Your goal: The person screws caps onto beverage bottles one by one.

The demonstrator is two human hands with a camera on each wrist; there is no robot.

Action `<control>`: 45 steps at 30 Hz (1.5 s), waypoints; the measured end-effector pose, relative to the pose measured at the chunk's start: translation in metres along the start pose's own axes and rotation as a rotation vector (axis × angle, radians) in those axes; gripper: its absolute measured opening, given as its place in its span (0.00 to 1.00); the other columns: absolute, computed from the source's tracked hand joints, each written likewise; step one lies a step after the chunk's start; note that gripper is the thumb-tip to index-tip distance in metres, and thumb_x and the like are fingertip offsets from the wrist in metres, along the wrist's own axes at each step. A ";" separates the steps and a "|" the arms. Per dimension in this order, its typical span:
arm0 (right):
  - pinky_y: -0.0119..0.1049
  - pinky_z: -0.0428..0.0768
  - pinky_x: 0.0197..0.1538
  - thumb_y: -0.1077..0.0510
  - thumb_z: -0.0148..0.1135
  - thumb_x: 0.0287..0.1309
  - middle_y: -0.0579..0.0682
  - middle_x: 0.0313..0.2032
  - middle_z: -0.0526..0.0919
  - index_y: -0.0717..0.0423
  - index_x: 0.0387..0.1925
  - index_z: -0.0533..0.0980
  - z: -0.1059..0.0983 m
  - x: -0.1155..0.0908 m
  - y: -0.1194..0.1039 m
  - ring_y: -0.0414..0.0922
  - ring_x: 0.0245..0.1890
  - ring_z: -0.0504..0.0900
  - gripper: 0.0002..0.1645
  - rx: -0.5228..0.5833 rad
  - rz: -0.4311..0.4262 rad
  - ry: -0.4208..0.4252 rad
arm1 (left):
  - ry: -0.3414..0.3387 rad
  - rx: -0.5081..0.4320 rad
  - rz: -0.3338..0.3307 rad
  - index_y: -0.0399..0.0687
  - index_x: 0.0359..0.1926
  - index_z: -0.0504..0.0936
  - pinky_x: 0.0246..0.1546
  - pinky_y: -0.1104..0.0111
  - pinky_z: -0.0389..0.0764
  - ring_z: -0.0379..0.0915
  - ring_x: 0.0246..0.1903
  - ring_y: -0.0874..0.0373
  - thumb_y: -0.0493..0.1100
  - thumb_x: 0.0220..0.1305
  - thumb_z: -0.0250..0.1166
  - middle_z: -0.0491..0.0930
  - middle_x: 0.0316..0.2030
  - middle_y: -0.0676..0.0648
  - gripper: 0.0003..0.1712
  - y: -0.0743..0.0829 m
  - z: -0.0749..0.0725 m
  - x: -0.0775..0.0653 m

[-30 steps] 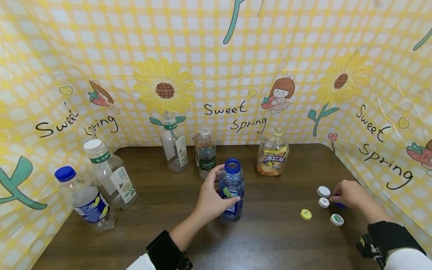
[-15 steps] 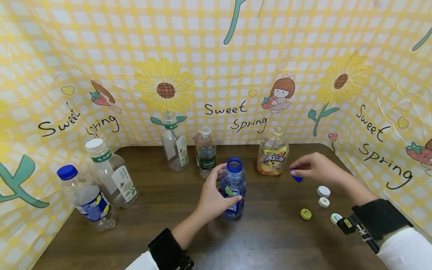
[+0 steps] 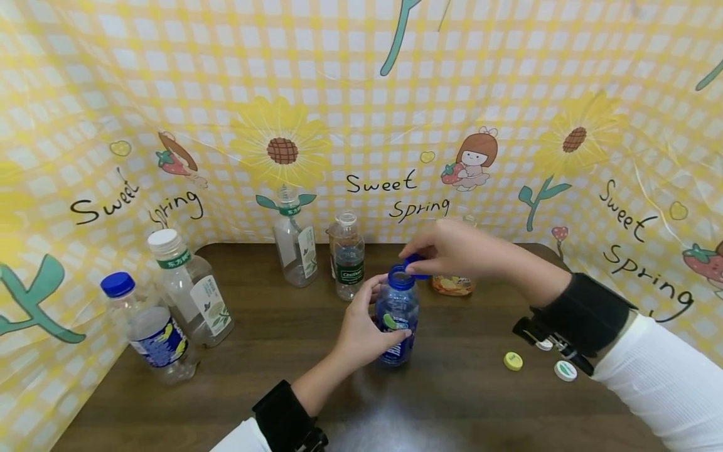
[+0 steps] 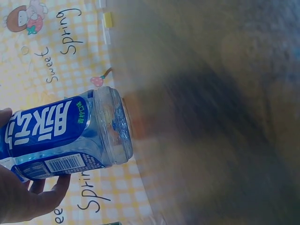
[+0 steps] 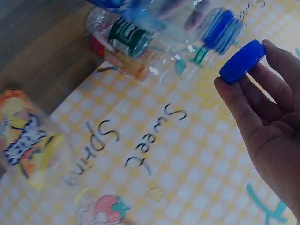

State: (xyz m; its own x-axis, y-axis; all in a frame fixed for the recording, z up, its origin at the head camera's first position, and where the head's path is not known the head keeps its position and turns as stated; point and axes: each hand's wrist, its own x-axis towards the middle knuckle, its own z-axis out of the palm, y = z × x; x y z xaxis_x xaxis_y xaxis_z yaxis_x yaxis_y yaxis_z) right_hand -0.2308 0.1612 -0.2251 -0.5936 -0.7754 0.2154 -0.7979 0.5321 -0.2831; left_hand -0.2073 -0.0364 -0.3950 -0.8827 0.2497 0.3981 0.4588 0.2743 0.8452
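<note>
Blue bottle (image 3: 398,312) held roughly upright by the left hand (image 3: 364,326) near the middle of the tabletop (image 3: 457,389), grip curled round its side, blue cap (image 5: 243,62) pinched by the right hand (image 3: 452,251), grip narrowed to the cap's width, held just beside the bottle's mouth.

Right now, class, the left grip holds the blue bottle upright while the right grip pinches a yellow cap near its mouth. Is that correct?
Not quite: the right grip pinches a blue cap, not a yellow one, as the right wrist view shows. The left grip does hold the blue bottle upright, with the cap near its mouth.
</note>
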 end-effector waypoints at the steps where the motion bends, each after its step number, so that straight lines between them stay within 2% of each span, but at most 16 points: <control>1: 0.35 0.81 0.36 0.57 0.68 0.59 0.46 0.36 0.86 0.58 0.42 0.85 0.000 0.004 -0.002 0.39 0.34 0.81 0.11 -0.014 -0.021 -0.011 | -0.005 -0.007 0.003 0.55 0.68 0.62 0.50 0.56 0.78 0.69 0.56 0.51 0.41 0.43 0.81 0.71 0.56 0.47 0.52 0.000 0.001 0.000; 5: 0.35 0.82 0.37 0.59 0.70 0.57 0.48 0.38 0.86 0.59 0.41 0.85 0.003 0.013 -0.007 0.41 0.35 0.82 0.11 -0.059 -0.067 -0.049 | -0.020 -0.022 0.008 0.55 0.68 0.62 0.50 0.56 0.78 0.68 0.56 0.51 0.40 0.44 0.81 0.71 0.56 0.47 0.52 0.002 0.003 0.000; 10: 0.32 0.82 0.36 0.61 0.71 0.55 0.49 0.37 0.86 0.60 0.40 0.85 0.004 0.014 -0.008 0.41 0.36 0.83 0.11 -0.064 -0.063 -0.074 | -0.036 -0.027 0.005 0.55 0.68 0.62 0.51 0.57 0.77 0.68 0.56 0.52 0.40 0.43 0.81 0.71 0.56 0.48 0.52 0.005 0.004 0.001; 17: 0.33 0.82 0.38 0.61 0.70 0.56 0.50 0.36 0.86 0.62 0.40 0.85 0.005 0.016 -0.007 0.43 0.36 0.83 0.10 -0.107 -0.101 -0.092 | -0.038 -0.022 0.019 0.53 0.67 0.62 0.51 0.56 0.77 0.69 0.55 0.52 0.40 0.43 0.81 0.71 0.56 0.48 0.51 0.007 0.005 0.003; 27: 0.34 0.83 0.37 0.58 0.69 0.58 0.51 0.37 0.87 0.60 0.41 0.85 0.008 0.018 -0.014 0.44 0.37 0.85 0.12 -0.197 -0.030 -0.102 | -0.029 -0.008 0.045 0.51 0.67 0.63 0.52 0.55 0.76 0.70 0.55 0.52 0.39 0.42 0.81 0.73 0.55 0.46 0.52 0.009 0.004 0.005; 34: 0.35 0.83 0.35 0.56 0.69 0.58 0.50 0.32 0.87 0.59 0.36 0.85 0.016 0.017 -0.012 0.43 0.31 0.85 0.09 -0.270 -0.020 -0.051 | -0.052 0.007 -0.014 0.53 0.67 0.64 0.53 0.55 0.76 0.70 0.56 0.52 0.41 0.43 0.81 0.73 0.56 0.46 0.50 0.008 0.005 0.006; 41: 0.37 0.83 0.37 0.53 0.70 0.58 0.51 0.38 0.87 0.59 0.43 0.84 0.011 0.015 -0.011 0.44 0.36 0.84 0.16 -0.254 0.028 -0.131 | -0.061 0.005 -0.030 0.55 0.67 0.64 0.53 0.56 0.76 0.70 0.56 0.53 0.42 0.44 0.80 0.73 0.56 0.47 0.50 0.004 0.006 0.005; 45: 0.38 0.83 0.40 0.57 0.70 0.56 0.52 0.41 0.86 0.60 0.46 0.83 0.006 0.013 -0.010 0.45 0.39 0.84 0.16 -0.197 0.010 -0.159 | -0.063 0.005 -0.024 0.56 0.67 0.64 0.53 0.56 0.76 0.70 0.56 0.54 0.42 0.44 0.81 0.74 0.55 0.48 0.50 0.004 0.006 0.005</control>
State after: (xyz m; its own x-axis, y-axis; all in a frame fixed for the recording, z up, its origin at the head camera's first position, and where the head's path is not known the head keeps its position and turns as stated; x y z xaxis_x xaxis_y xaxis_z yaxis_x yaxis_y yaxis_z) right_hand -0.2299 0.1443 -0.2252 -0.5902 -0.8051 0.0589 -0.8062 0.5842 -0.0934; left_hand -0.2098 -0.0285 -0.3918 -0.8856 0.3006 0.3541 0.4379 0.2860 0.8523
